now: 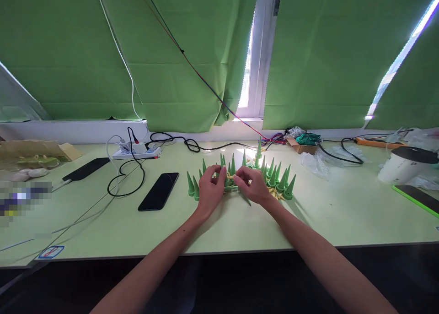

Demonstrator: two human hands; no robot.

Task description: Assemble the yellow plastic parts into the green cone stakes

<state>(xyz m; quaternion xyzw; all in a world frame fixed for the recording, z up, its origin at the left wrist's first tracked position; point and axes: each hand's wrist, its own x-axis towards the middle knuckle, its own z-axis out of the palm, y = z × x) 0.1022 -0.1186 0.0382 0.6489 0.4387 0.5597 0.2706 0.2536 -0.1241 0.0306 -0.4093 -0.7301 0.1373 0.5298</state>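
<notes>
Many green cones (281,185) with pointed tips stand on the pale green table, spread in a wide group around both hands. My left hand (212,189) is closed in a pinch, among the cones, at one end of a small yellow piece (230,175). From the right, my right hand (252,184) pinches the other end of this piece. More small yellow pieces (275,193) lie among the cones to the right. A thin green part (245,198) shows under my right hand.
A black phone (158,192) lies left of the hands, near a power strip (137,151) with looping cables. Back right are a small cardboard box (302,146) and plastic bags (314,164). A white cup (404,165) and a green-edged phone (417,198) are far right.
</notes>
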